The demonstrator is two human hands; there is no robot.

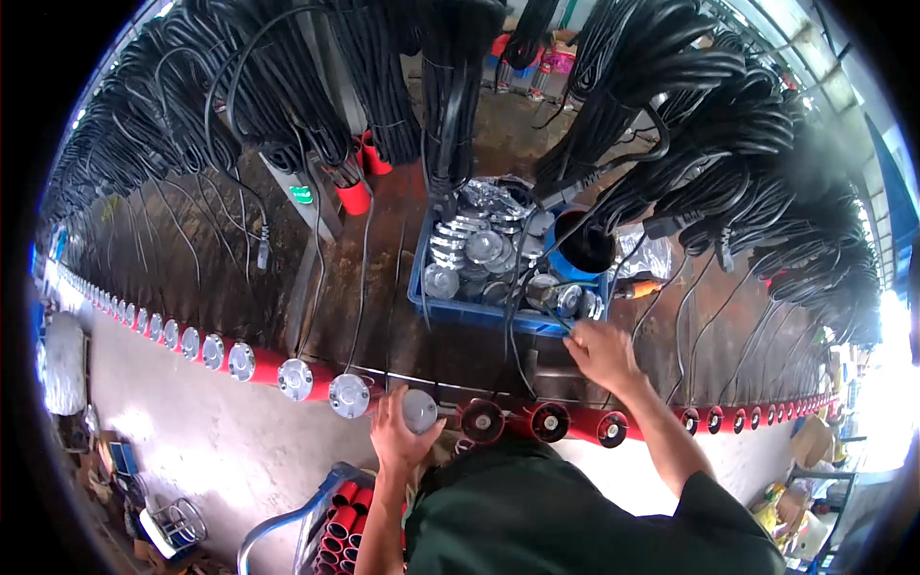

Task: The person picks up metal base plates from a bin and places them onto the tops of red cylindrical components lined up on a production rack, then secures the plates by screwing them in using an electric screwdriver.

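My left hand is closed round a pale, translucent round cap at the table's front edge, thumb and fingers on its rim. Left of it, a red tube with a silver round cap lies in a row of similar capped tubes. My right hand hovers at the front right corner of a blue tray, fingers curled together; what they hold, if anything, is hidden. Loose silver caps fill the tray, beside a blue round container. Between my hands, red tubes show dark open ends.
Bundles of black cable hang over the table, their thin ends trailing down to the tubes. An orange-handled tool lies right of the tray. A blue-framed cart with several red tubes stands at lower left.
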